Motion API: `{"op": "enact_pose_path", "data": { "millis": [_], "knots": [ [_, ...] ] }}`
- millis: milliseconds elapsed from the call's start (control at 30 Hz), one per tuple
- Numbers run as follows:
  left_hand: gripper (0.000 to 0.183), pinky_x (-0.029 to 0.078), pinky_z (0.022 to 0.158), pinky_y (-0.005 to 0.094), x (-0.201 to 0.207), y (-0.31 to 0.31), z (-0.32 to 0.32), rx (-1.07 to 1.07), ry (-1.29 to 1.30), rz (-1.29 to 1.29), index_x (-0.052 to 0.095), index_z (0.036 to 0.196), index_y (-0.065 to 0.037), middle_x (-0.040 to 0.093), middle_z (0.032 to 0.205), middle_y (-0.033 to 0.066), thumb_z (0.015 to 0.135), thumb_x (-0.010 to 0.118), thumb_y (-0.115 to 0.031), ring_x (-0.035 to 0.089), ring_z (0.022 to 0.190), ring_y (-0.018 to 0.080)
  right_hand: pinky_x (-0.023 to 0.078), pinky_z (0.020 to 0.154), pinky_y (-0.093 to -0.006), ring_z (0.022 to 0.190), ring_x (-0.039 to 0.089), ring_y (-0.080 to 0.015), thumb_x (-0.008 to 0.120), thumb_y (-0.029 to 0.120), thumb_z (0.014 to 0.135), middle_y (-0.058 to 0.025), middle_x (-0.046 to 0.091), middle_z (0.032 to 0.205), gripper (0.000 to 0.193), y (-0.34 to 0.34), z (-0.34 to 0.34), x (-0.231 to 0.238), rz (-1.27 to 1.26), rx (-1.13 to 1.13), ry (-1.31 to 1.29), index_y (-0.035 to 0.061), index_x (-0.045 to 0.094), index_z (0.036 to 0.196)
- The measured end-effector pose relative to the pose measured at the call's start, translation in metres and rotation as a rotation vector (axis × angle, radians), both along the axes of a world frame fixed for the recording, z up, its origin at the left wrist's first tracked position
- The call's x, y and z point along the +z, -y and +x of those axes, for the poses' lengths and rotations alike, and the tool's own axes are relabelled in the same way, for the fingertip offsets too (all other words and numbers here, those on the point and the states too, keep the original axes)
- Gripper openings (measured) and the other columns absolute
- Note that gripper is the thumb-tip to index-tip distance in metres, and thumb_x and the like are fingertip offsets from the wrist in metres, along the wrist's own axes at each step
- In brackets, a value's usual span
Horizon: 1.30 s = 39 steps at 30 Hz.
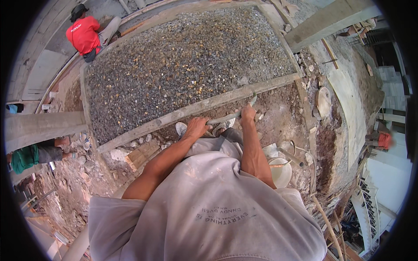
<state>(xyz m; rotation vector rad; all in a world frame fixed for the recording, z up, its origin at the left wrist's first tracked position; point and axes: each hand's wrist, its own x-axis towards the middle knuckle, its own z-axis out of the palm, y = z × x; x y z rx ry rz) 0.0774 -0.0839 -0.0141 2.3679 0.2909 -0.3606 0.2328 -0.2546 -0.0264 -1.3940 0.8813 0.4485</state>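
A pale green, bent hose (224, 118) runs between my two hands in front of my waist. My left hand (197, 127) is closed round its left part. My right hand (248, 114) grips it farther right, near the bend where a short end points up and away from me. That end reaches over the concrete curb (200, 106) of a wide bed of wet-looking gravel (187, 61). Whether anything comes out of the hose cannot be made out. My shoes show partly below the curb, behind my hands.
A person in a red shirt (82, 35) sits at the bed's far left edge. Concrete columns (48, 128) rise at left and far right. A pale bucket (281, 173) stands by my right elbow, with a wooden block (141, 156) at left. Rubble litters the ground; other people are at the sides.
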Motion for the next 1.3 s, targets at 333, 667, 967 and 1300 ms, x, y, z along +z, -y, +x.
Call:
{"op": "enact_pose_path", "data": {
  "millis": [333,667,967,1300],
  "knots": [
    [0.036,0.045,0.077,0.0474,0.007,0.001,0.009,-0.004,-0.02,-0.017,0.061,0.103,-0.004,0.064,0.087,0.0211,0.078,0.064,-0.031,0.06,0.088,0.0377,0.05,0.048,-0.0389,0.053,0.053,-0.0242,0.045,0.031,0.093,-0.0102,0.052,0.067,0.032,-0.006,0.009,0.019,-0.049,-0.056,0.097,0.0008,0.051,0.083],
    [0.038,0.046,0.075,0.0486,0.016,0.01,0.022,-0.018,0.067,-0.04,0.06,0.105,-0.004,0.064,0.083,0.0225,0.08,0.062,-0.033,0.06,0.085,0.0397,0.047,0.042,-0.0344,0.047,0.051,-0.021,0.043,0.026,0.094,-0.0104,0.051,0.064,0.035,-0.002,0.019,0.056,-0.081,-0.112,0.27,-0.0052,0.05,0.08],
    [0.038,0.046,0.078,0.0475,0.028,0.016,0.028,-0.016,0.096,-0.069,0.057,0.11,-0.006,0.064,0.092,0.0203,0.082,0.06,-0.032,0.059,0.089,0.0391,0.048,0.044,-0.0342,0.051,0.049,-0.0193,0.045,0.025,0.093,-0.0078,0.048,0.064,0.028,0.007,0.024,0.068,-0.012,-0.158,0.351,-0.0002,0.05,0.083],
    [0.036,0.046,0.078,0.0472,0.046,0.022,0.035,-0.02,0.082,-0.137,0.057,0.11,-0.004,0.063,0.091,0.0218,0.084,0.058,-0.028,0.059,0.089,0.0397,0.048,0.043,-0.0332,0.05,0.049,-0.0188,0.043,0.025,0.095,-0.0079,0.047,0.064,0.03,0.012,0.029,0.087,-0.048,-0.124,0.432,-0.0015,0.049,0.082]
  ]
}}
